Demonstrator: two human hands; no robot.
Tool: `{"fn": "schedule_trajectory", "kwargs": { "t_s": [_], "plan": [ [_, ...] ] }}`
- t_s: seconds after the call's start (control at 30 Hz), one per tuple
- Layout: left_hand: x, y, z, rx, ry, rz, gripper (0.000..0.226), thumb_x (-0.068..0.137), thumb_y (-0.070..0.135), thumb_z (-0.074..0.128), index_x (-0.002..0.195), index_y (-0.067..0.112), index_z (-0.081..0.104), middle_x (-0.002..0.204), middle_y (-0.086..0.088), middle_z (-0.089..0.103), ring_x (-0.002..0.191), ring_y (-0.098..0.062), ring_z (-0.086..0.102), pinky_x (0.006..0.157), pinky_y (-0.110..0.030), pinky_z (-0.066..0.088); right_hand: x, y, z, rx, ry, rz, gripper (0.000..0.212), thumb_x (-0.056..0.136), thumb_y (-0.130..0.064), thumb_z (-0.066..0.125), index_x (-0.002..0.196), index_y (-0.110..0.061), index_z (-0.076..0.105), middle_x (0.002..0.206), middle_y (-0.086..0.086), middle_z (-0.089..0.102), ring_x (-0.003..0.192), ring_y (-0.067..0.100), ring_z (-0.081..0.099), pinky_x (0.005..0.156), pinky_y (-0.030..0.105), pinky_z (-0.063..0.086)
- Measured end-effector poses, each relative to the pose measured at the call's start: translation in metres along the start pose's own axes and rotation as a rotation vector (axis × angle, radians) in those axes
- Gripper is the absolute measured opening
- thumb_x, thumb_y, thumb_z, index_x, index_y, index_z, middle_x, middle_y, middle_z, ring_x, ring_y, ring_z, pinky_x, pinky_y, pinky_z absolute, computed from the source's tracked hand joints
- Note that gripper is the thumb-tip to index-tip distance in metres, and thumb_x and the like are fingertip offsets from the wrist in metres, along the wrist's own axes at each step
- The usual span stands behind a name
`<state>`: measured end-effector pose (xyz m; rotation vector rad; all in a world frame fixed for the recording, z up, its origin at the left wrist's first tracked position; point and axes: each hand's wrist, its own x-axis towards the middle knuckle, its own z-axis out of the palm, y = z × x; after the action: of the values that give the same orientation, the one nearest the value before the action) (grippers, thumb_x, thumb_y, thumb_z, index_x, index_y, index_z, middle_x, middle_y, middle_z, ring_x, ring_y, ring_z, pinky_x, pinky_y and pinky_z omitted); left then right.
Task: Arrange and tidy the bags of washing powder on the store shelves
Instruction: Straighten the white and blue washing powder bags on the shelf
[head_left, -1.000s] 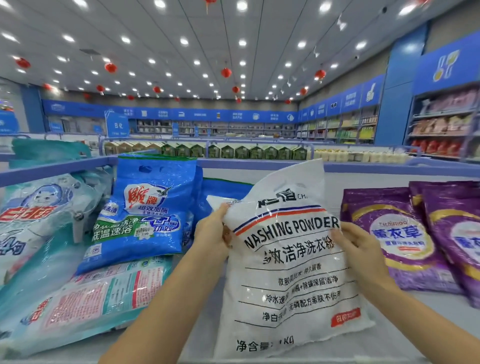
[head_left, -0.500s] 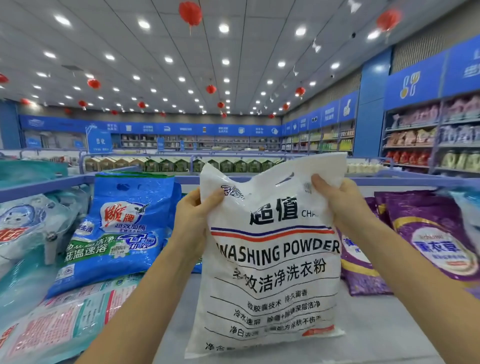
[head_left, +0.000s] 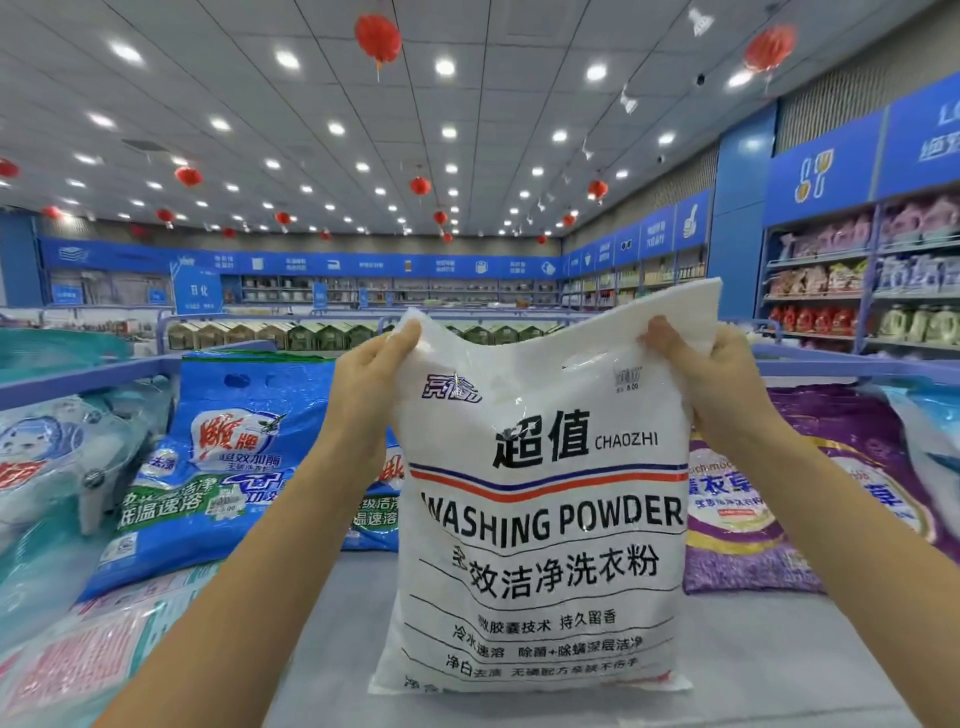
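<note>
**You hold one white bag up by its top corners**

Your left hand (head_left: 366, 384) is closed on the top left corner of the white bag (head_left: 540, 519). The fingers are curled tight around the bag's edge. Your right hand (head_left: 711, 384) is closed on the top right corner, and its thumb presses on the front.

The white bag stands upright in front of you, with its bottom down at the grey shelf (head_left: 753, 654). It says "CHAOZHI" and "WASHING POWDER" in big black letters, with a red and blue stripe between them. A small price tag near the top is too small to read well.

On your left, two blue bags (head_left: 218, 467) lean side by side, the second half hidden behind the white bag. On your right lie purple bags (head_left: 737, 545); I can count two. Other pale bags (head_left: 47, 467) sit at the far left.
</note>
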<state>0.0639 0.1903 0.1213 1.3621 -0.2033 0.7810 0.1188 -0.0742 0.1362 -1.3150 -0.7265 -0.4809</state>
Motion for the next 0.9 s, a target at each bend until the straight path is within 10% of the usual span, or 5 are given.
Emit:
{"fn": "schedule_trajectory", "kwargs": {
  "t_s": [0.33,0.43,0.53,0.73,0.9],
  "plan": [
    [0.013,0.007,-0.01,0.032,0.106,0.249,0.026,0.096,0.02,0.054,0.075,0.017,0.069,0.069,0.007,0.073,0.066,-0.008,0.069,0.06,-0.022,0.056,0.015,-0.007,-0.011,0.096,0.064,0.207,0.025,0.089,-0.036,0.055,0.093,-0.012,0.063,0.079,-0.002,0.075,0.071,0.014,0.072,0.055,0.029,0.058],
    [0.005,-0.01,-0.017,-0.08,-0.039,0.117,0.022,0.089,0.036,0.055,0.09,0.019,0.069,0.08,0.007,0.075,0.077,-0.011,0.069,0.065,-0.026,0.058,0.01,0.0,-0.015,0.097,0.117,0.314,0.034,0.094,-0.039,0.048,0.103,-0.008,0.059,0.091,0.004,0.072,0.078,0.018,0.07,0.067,0.037,0.057],
    [-0.021,-0.044,-0.027,0.127,-0.266,-0.133,0.067,0.057,0.069,0.066,0.099,0.018,0.06,0.091,0.003,0.074,0.077,0.0,0.067,0.066,-0.016,0.055,0.008,0.003,-0.012,0.111,0.211,0.325,0.034,0.093,-0.04,0.05,0.109,-0.011,0.055,0.098,0.003,0.068,0.077,0.016,0.069,0.06,0.036,0.055],
    [-0.071,-0.095,-0.06,0.344,-0.648,-0.372,0.089,0.055,0.024,0.079,0.127,0.046,0.031,0.121,0.012,0.062,0.106,0.001,0.062,0.079,-0.013,0.051,0.009,0.004,-0.005,0.098,0.264,0.313,0.026,0.094,-0.041,0.051,0.099,-0.016,0.058,0.088,-0.003,0.069,0.063,0.008,0.07,0.05,0.029,0.055],
    [-0.081,-0.113,-0.06,0.406,-0.66,-0.309,0.087,0.061,0.015,0.086,0.135,0.023,0.04,0.123,0.008,0.063,0.112,-0.001,0.059,0.091,-0.019,0.051,0.02,0.003,0.015,-0.087,0.317,0.297,0.027,0.096,-0.041,0.047,0.09,-0.015,0.054,0.087,0.0,0.063,0.073,0.015,0.065,0.059,0.03,0.053]
  ]
}}
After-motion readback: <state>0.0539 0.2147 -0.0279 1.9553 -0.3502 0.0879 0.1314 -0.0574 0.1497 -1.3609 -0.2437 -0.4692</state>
